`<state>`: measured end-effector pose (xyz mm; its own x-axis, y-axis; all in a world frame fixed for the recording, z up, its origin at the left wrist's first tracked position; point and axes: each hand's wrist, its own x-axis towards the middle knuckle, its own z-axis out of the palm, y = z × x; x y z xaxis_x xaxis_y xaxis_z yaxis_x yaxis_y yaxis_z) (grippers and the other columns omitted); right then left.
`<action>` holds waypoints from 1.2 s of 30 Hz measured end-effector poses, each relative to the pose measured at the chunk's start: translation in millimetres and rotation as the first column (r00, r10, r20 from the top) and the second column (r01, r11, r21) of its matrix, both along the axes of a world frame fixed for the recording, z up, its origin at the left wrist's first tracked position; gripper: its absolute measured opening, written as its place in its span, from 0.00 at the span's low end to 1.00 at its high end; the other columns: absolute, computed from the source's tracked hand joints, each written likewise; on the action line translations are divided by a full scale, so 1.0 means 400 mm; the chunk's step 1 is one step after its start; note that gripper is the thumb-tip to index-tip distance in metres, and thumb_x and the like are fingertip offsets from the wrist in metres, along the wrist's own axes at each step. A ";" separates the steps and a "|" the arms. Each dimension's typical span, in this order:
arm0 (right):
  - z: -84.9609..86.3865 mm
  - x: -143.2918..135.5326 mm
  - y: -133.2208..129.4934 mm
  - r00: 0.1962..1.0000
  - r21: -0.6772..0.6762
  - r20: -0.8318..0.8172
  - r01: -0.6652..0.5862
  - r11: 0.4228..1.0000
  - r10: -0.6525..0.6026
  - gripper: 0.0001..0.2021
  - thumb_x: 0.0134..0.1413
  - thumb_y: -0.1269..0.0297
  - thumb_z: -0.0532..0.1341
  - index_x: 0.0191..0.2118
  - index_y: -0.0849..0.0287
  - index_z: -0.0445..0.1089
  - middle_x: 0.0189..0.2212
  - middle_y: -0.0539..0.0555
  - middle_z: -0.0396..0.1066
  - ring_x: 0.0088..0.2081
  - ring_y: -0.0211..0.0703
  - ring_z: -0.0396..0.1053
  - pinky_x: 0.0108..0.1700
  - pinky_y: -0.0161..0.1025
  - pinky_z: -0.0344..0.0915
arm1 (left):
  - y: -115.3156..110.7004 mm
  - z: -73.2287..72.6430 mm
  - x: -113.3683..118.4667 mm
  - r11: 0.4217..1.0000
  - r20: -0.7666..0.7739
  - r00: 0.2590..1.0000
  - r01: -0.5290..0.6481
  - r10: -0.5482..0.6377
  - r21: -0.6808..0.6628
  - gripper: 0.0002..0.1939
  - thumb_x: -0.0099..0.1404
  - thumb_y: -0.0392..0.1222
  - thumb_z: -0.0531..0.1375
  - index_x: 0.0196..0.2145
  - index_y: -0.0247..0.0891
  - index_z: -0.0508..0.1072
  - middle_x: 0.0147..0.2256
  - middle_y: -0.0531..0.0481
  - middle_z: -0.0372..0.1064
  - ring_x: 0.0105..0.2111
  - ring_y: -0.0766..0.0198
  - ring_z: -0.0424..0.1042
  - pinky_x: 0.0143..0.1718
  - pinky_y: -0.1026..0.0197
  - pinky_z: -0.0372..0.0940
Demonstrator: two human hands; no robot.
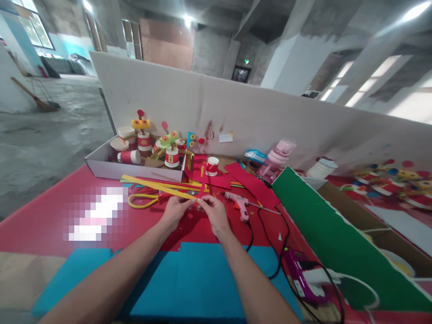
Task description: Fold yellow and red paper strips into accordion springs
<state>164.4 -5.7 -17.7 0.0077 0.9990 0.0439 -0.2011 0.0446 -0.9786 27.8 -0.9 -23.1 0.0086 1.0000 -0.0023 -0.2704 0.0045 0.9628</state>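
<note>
A long yellow paper strip (158, 186) runs from the upper left down to my fingertips. A red paper strip (203, 182) rises away from the same spot. My left hand (176, 211) pinches the yellow strip near its end. Close beside it, my right hand (213, 213) pinches where the two strips meet; the fingertips partly hide that joint. Yellow-handled scissors (143, 200) lie to the left of my hands. On the right rests a pink glue gun (240, 204). A small paper cup (212, 166) stands beyond my hands.
A white box (135, 171) at the back left holds several paper-cup figures. Red paper (251, 182) lies behind the glue gun. Black cables curl around a purple power strip (302, 274) at right. A green panel (337, 238) and white partition (189, 99) border the table.
</note>
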 end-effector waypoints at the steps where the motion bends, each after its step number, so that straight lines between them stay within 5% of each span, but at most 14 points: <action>1: -0.001 0.000 0.000 1.000 0.025 0.024 0.014 1.000 -0.014 0.12 0.40 0.56 0.68 0.27 0.59 0.72 0.21 0.47 0.70 0.25 0.37 0.68 0.33 0.35 0.66 | 0.000 0.001 -0.001 1.000 -0.017 1.000 0.008 -0.007 0.009 0.12 0.49 0.45 0.69 0.22 0.32 0.75 0.20 0.50 0.69 0.21 0.68 0.65 0.26 0.64 0.59; 9: -0.002 -0.005 -0.004 0.997 0.114 0.062 0.038 0.993 -0.046 0.10 0.45 0.57 0.65 0.29 0.58 0.72 0.24 0.48 0.72 0.29 0.39 0.68 0.36 0.36 0.65 | -0.004 0.016 0.002 0.997 0.025 0.999 0.036 -0.038 0.074 0.12 0.49 0.45 0.68 0.22 0.33 0.73 0.21 0.50 0.68 0.23 0.67 0.65 0.28 0.65 0.59; 17: 0.002 0.010 0.002 0.996 0.041 0.083 -0.049 0.998 0.045 0.11 0.42 0.58 0.68 0.27 0.59 0.71 0.21 0.49 0.72 0.25 0.39 0.69 0.32 0.36 0.66 | 0.006 0.010 -0.006 0.995 -0.061 0.996 0.071 -0.067 0.072 0.11 0.46 0.43 0.69 0.26 0.33 0.75 0.23 0.49 0.71 0.25 0.64 0.67 0.29 0.64 0.60; 24: -0.010 -0.016 -0.005 0.994 0.040 -0.028 0.111 0.993 -0.110 0.11 0.41 0.58 0.68 0.28 0.59 0.70 0.24 0.50 0.75 0.27 0.42 0.72 0.35 0.40 0.69 | 0.000 0.006 -0.002 0.985 0.063 0.985 0.155 -0.160 0.082 0.12 0.51 0.44 0.68 0.28 0.34 0.73 0.24 0.51 0.69 0.23 0.69 0.65 0.28 0.66 0.60; 36: -0.001 -0.013 -0.009 0.980 0.096 0.125 0.142 0.985 -0.153 0.09 0.43 0.58 0.66 0.28 0.60 0.74 0.23 0.53 0.75 0.28 0.44 0.72 0.34 0.39 0.68 | 0.001 0.006 -0.004 0.988 -0.015 0.991 0.131 -0.130 0.082 0.11 0.52 0.45 0.67 0.26 0.34 0.73 0.21 0.52 0.68 0.22 0.70 0.63 0.26 0.66 0.58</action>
